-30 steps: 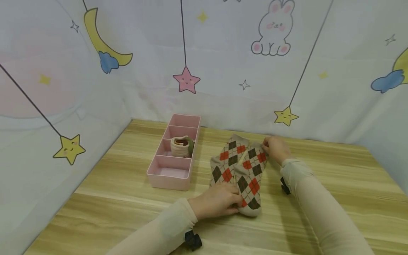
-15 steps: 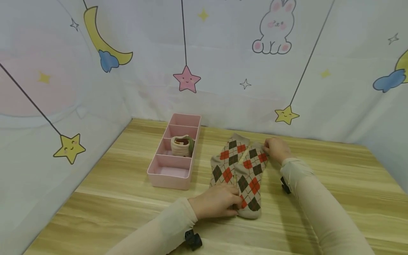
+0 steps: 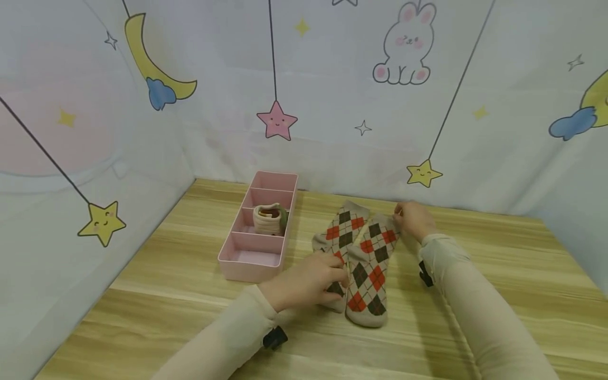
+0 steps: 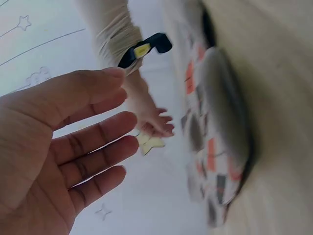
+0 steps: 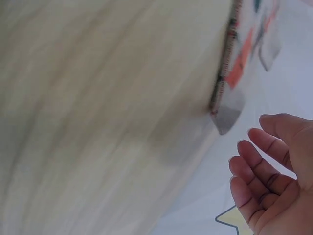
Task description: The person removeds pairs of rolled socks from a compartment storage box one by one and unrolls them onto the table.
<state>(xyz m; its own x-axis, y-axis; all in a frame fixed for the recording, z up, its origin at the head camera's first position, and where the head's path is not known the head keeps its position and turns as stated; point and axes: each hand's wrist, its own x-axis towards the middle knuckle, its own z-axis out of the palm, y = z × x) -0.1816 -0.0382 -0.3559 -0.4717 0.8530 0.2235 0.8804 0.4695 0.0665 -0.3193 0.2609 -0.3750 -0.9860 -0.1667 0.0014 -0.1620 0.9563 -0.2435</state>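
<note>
Two beige argyle socks with red and dark diamonds lie flat side by side on the table, the right sock (image 3: 368, 282) slightly overlapping or abutting the left sock (image 3: 344, 227). My left hand (image 3: 304, 279) hovers over the toe half of the left sock, partly hiding it. In the left wrist view its fingers (image 4: 100, 132) are loosely bent, apart from the socks, holding nothing. My right hand (image 3: 414, 219) is beside the cuff of the right sock. From the right wrist, that cuff (image 5: 229, 107) shows a gap from the relaxed fingers (image 5: 254, 169).
Left of the socks stands a pink divided box (image 3: 252, 272). One of its middle compartments holds a cream rolled-up fabric item (image 3: 267, 221), with a green part at its side. A printed curtain (image 3: 328, 153) hangs behind the wood-grain table (image 3: 157, 295).
My left hand has lifted off the right sock's toe and shifted left, uncovering both toes. The right hand has barely drawn away from the cuff. The socks lie nearly as before.
</note>
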